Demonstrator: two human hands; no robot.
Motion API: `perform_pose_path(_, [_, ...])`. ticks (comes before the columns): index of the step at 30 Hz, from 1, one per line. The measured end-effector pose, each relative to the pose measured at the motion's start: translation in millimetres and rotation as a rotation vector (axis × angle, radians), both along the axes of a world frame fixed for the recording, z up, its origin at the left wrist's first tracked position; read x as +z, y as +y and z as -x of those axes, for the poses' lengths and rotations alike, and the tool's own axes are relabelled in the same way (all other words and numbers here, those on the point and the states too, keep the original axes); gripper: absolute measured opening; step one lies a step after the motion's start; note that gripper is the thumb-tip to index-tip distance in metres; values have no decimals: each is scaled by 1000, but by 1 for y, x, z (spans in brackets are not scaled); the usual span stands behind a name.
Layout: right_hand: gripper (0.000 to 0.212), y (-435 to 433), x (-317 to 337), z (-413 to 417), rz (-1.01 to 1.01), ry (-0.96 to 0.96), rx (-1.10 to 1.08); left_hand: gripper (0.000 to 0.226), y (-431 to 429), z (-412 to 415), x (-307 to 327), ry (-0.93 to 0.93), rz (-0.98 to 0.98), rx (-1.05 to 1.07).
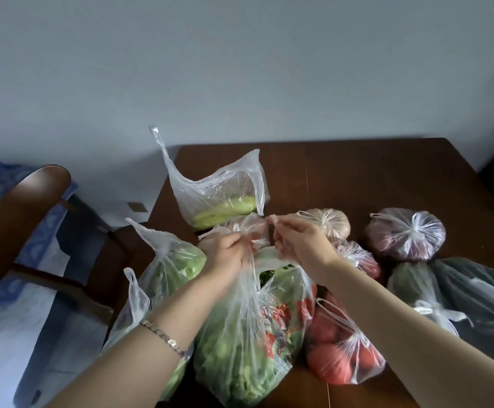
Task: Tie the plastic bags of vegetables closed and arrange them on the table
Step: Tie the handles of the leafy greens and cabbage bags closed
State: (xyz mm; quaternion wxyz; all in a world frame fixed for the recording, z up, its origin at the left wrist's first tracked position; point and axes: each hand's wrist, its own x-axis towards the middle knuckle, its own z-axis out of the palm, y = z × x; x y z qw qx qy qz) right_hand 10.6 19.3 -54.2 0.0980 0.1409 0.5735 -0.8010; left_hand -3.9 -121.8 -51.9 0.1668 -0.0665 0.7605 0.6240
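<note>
The job looks a little past halfway. On the right side of the table several bags already sit knotted: a bag of tomatoes, a purple-filled bag, a pale round bag, a small reddish bag and a dark bag at the far right.

Three still gape open. One is the bag of yellow-green vegetables at the back, and another is the bag of lettuce on the left. The third is the printed bag of leafy greens, which stands at the near edge between the person's forearms.

That printed bag is the one being worked. The left hand has a closed grip, with fingers curled round one handle drawn up from the bag. The right hand is raised just beside it, its fingertips pinched together. It appears to hold the other handle, though the thin plastic there is hard to make out. No knot has formed yet.
</note>
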Motion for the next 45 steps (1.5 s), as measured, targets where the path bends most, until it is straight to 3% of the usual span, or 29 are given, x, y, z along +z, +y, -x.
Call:
perform_pose_path(4, [18, -12, -17, -3, -214, -108, 1, 10, -2, -4, -6, -100, -155, 58])
perform_pose_path(6, [16, -17, -19, -10, -202, -112, -17, 9, -2, -7, -9, -184, -247, 100])
perform_pose_path(8, [19, -19, -18, -19, -144, -88, 11, 21, -4, -8, -13, -281, -313, 135])
perform_pose_path(14, [17, -15, -24, -38, -51, 4, 106, 11, -8, -13, -12, -457, -275, -24])
perform_pose_path(19, [11, -12, -25, -42, -108, -7, 82, 23, -10, -11, -17, -423, -123, -63])
perform_pose_path(21, [12, -10, -26, -42, -180, -25, 76, 13, -13, -11, -20, -355, 34, -132])
perform_pose_path(26, [30, -14, -31, -34, -202, -107, -64, 22, -22, -12, -18, -121, 213, -400])
perform_pose_path(29, [22, -20, -36, -28, -460, -89, -43, 40, -19, -12, -17, -82, 268, -485])
perform_pose_path(31, [13, -24, -40, -25, -639, -47, -36, 39, -17, -14, -20, -113, 296, -528])
perform_pose_path(36, [11, -20, -43, -21, -767, 93, 88, 4, -20, -14, -28, -172, 78, -474])
perform_pose_path(40, [13, -9, -43, -25, -816, 159, 297, 16, -24, -12, -28, -225, -18, -394])
perform_pose_path(45, [8, 0, -31, -30, -650, 139, 438, 14, -31, -2, -28, -357, -64, -353])
